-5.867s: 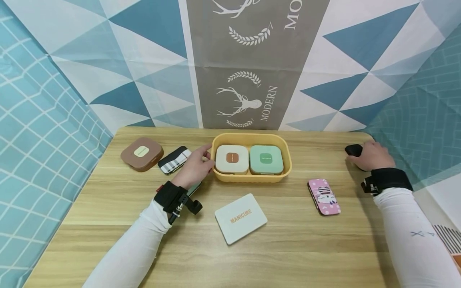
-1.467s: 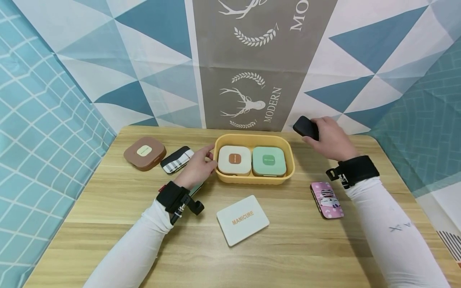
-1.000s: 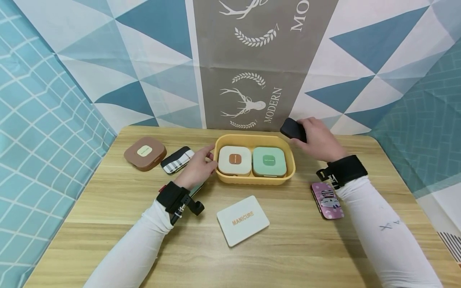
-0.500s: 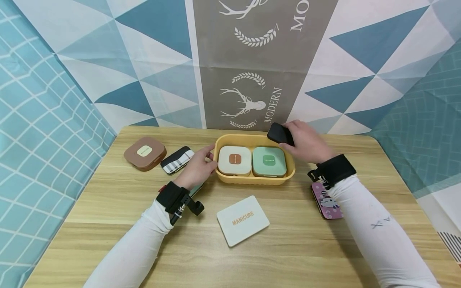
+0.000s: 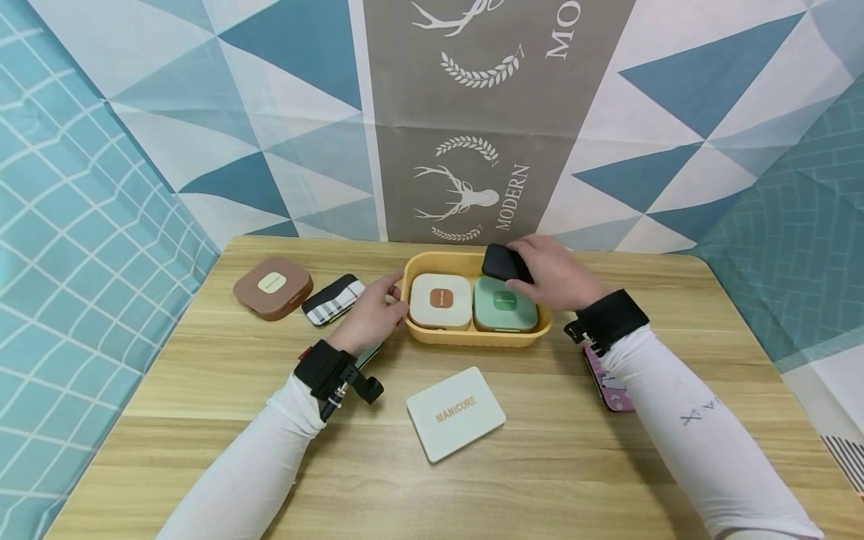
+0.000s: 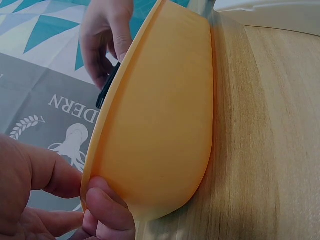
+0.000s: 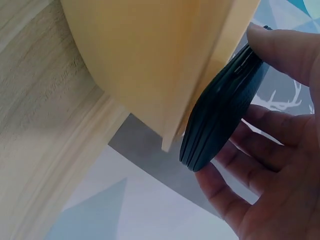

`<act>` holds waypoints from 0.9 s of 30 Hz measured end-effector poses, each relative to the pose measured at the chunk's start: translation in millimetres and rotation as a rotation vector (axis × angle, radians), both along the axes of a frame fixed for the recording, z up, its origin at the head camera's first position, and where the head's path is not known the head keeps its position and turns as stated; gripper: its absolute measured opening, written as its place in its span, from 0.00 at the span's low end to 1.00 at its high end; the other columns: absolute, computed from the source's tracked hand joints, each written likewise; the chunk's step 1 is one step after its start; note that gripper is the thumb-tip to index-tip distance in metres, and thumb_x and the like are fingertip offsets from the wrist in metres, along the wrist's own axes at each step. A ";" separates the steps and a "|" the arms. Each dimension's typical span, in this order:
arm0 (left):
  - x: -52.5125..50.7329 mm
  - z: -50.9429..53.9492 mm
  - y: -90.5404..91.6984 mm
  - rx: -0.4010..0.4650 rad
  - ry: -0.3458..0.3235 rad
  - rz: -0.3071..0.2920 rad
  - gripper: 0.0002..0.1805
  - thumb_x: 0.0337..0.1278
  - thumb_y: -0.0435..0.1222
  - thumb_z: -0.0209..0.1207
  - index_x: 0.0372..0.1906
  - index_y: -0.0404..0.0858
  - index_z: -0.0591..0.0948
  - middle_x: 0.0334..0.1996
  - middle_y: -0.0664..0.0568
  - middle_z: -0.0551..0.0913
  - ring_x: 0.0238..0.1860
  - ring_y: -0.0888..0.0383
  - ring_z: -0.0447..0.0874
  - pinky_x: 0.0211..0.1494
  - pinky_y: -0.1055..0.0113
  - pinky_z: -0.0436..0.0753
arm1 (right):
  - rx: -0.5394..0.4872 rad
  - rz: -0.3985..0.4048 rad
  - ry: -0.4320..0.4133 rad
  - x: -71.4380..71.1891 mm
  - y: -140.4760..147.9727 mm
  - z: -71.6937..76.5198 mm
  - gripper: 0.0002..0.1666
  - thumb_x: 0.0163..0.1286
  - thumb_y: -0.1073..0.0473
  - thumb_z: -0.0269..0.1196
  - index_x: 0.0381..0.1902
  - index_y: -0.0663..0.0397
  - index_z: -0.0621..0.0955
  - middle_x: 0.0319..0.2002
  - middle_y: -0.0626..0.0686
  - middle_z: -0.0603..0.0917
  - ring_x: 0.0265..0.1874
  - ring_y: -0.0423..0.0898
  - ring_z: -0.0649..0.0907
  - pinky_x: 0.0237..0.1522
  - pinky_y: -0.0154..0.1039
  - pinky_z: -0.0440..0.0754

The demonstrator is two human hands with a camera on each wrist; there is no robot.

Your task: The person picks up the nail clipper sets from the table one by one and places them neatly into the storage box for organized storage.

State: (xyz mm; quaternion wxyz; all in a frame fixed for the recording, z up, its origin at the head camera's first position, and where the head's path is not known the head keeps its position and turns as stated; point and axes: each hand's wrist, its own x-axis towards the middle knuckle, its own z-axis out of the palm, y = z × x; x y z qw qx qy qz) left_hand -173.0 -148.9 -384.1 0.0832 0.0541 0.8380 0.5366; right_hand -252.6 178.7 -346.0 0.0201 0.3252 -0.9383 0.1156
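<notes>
In the head view my left hand (image 5: 371, 315) pinches the left rim of a yellow plastic basket (image 5: 472, 339) between thumb and fingers; the left wrist view shows this grip close up. A white square case (image 5: 421, 301) and a mint-green one (image 5: 491, 313) lie side by side in the basket. My right hand (image 5: 556, 276) grips a small black case (image 5: 501, 262) over the basket's back right part, covering some of the green case. In the right wrist view, the black case (image 7: 220, 112) is held by its edges between thumb and fingers, close to the basket's rim.
On the wooden table (image 5: 540, 465), a brown case (image 5: 272, 288) and a black-and-white plaid case (image 5: 334, 299) lie at left. A green item (image 5: 367, 354) is partly under my left wrist. In front sits a white MANICURE case (image 5: 455, 414); my right forearm partly hides a pink case (image 5: 610, 386).
My right hand has picked up the black case at the far right, carried it left and lowered it over the basket. My left hand has stayed on the rim.
</notes>
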 end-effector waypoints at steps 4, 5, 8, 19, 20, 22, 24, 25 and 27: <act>0.3 -0.4 -0.4 0.003 -0.002 -0.001 0.37 0.73 0.26 0.52 0.84 0.32 0.59 0.48 0.40 0.74 0.27 0.55 0.75 0.26 0.68 0.72 | 0.024 0.011 -0.012 0.9 -4.7 -1.7 0.42 0.71 0.48 0.73 0.72 0.70 0.73 0.64 0.68 0.76 0.62 0.63 0.76 0.66 0.58 0.74; 0.4 -0.3 -0.3 0.004 -0.003 -0.001 0.37 0.73 0.26 0.52 0.84 0.32 0.59 0.48 0.40 0.74 0.27 0.56 0.75 0.26 0.68 0.72 | 0.029 0.013 -0.015 0.8 -5.5 -2.5 0.42 0.71 0.48 0.72 0.72 0.69 0.73 0.65 0.67 0.76 0.61 0.62 0.76 0.66 0.58 0.74; 0.9 0.3 0.0 0.006 -0.007 -0.001 0.37 0.73 0.26 0.52 0.84 0.33 0.59 0.48 0.40 0.74 0.27 0.56 0.75 0.26 0.68 0.72 | 0.038 0.027 -0.017 0.5 -6.9 -5.1 0.42 0.72 0.48 0.72 0.73 0.68 0.73 0.65 0.66 0.76 0.61 0.61 0.77 0.65 0.57 0.75; -0.7 0.0 -0.8 0.003 -0.003 -0.004 0.37 0.74 0.27 0.52 0.84 0.33 0.58 0.48 0.40 0.74 0.27 0.55 0.75 0.26 0.68 0.72 | 0.083 0.094 -0.038 2.4 -9.9 -6.5 0.42 0.72 0.49 0.72 0.73 0.69 0.72 0.67 0.68 0.75 0.61 0.62 0.77 0.66 0.58 0.75; -0.8 0.2 -0.8 0.002 -0.001 -0.004 0.37 0.74 0.27 0.52 0.84 0.33 0.58 0.48 0.40 0.74 0.26 0.55 0.75 0.26 0.68 0.72 | 0.089 0.096 -0.040 2.6 -10.3 -6.5 0.42 0.72 0.49 0.72 0.73 0.69 0.72 0.67 0.68 0.75 0.62 0.62 0.77 0.66 0.58 0.75; -0.3 0.7 -0.4 0.000 -0.001 0.001 0.37 0.73 0.27 0.52 0.84 0.33 0.59 0.48 0.40 0.74 0.26 0.55 0.75 0.26 0.68 0.72 | 0.099 0.100 -0.043 2.6 -11.2 -6.9 0.42 0.72 0.49 0.72 0.74 0.69 0.72 0.68 0.68 0.75 0.64 0.62 0.76 0.68 0.58 0.74; 0.2 0.9 -0.4 -0.002 -0.002 0.002 0.37 0.73 0.27 0.53 0.84 0.33 0.59 0.48 0.40 0.74 0.26 0.55 0.75 0.26 0.68 0.72 | 0.104 0.100 -0.047 3.0 -11.9 -7.5 0.43 0.72 0.49 0.72 0.74 0.69 0.72 0.69 0.68 0.74 0.65 0.63 0.76 0.69 0.58 0.73; 0.4 1.0 -0.3 -0.001 -0.003 0.002 0.37 0.73 0.27 0.53 0.84 0.33 0.59 0.48 0.40 0.74 0.26 0.55 0.75 0.26 0.68 0.72 | 0.108 0.101 -0.048 2.6 -12.0 -8.1 0.43 0.72 0.49 0.72 0.74 0.69 0.72 0.69 0.68 0.74 0.66 0.63 0.76 0.70 0.58 0.72; 0.5 1.0 -0.2 -0.003 -0.007 0.006 0.37 0.73 0.27 0.53 0.84 0.34 0.59 0.48 0.41 0.74 0.26 0.55 0.75 0.26 0.68 0.72 | 0.109 0.102 -0.053 1.9 -12.2 -9.4 0.42 0.73 0.50 0.72 0.74 0.69 0.72 0.69 0.68 0.74 0.67 0.63 0.75 0.70 0.59 0.71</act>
